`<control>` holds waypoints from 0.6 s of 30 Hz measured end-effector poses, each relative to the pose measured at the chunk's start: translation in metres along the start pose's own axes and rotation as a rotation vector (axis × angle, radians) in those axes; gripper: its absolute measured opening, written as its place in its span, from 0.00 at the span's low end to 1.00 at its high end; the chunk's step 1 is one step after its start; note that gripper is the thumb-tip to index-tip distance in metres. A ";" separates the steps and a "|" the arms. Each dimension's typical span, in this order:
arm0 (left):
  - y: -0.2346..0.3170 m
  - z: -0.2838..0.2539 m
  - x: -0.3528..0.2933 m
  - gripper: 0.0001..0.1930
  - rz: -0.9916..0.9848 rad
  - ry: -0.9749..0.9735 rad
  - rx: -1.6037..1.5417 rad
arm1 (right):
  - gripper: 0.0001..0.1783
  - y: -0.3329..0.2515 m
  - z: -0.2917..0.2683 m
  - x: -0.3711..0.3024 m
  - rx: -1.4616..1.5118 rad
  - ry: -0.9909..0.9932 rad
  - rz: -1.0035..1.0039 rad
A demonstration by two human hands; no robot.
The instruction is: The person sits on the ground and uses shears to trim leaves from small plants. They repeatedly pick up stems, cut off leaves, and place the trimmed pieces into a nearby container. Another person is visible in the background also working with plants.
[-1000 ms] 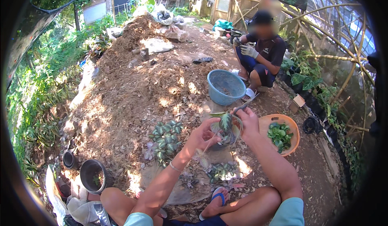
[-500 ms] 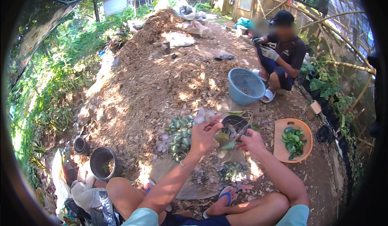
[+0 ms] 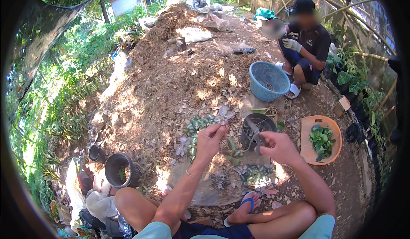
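Note:
My left hand (image 3: 209,143) is closed in a pinch on the stem of a small plant cutting (image 3: 223,114) with pale pinkish-silver leaves, which stands above the fingertips. In my right hand (image 3: 277,146) is a grey hand tool, by its shape pruning shears (image 3: 255,134), pointing up and away from me. Behind the shears stands a black pot (image 3: 265,121) with stems in it. Dark green, silver-patterned plants (image 3: 200,123) lie just beyond my left hand. More patterned cuttings (image 3: 258,175) rest on a sheet (image 3: 188,196) near my feet.
To the right is an orange basket (image 3: 305,143) holding green leaves (image 3: 321,141). Farther off, a co-worker (image 3: 309,42) in gloves squats beside a blue tub (image 3: 258,89). Black pots (image 3: 109,170) stand at the left. Dry leaves cover the ground, rising to a brown heap (image 3: 171,21).
My left hand still holds the cutting, now raised upright and apart from my right hand. The shears show more clearly, turned upward. The whole view has shifted slightly.

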State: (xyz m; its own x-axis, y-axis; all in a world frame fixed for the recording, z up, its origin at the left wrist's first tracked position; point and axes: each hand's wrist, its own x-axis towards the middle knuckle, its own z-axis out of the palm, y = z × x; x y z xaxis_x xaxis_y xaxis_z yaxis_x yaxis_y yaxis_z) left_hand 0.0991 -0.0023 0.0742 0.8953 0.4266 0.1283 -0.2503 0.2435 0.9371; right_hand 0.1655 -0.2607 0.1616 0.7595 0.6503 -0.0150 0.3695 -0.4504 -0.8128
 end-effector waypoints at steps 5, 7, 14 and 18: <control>-0.001 -0.001 -0.004 0.13 -0.027 -0.017 -0.013 | 0.23 0.004 -0.007 0.008 0.225 0.285 0.076; -0.002 -0.001 -0.006 0.12 0.029 -0.005 0.038 | 0.23 0.003 -0.009 0.008 0.161 0.385 0.084; 0.011 0.002 -0.017 0.11 0.212 0.051 0.336 | 0.27 -0.029 -0.031 -0.016 -0.086 0.008 0.025; 0.026 0.008 -0.019 0.10 0.294 0.075 0.491 | 0.29 -0.039 -0.020 -0.018 -0.221 -0.105 -0.096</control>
State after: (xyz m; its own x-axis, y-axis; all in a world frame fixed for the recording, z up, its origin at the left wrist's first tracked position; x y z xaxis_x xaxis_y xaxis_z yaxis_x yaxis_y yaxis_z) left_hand 0.0785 -0.0114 0.0989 0.7809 0.4805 0.3992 -0.2676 -0.3201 0.9088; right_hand 0.1484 -0.2667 0.2056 0.6603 0.7509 -0.0137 0.5535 -0.4989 -0.6669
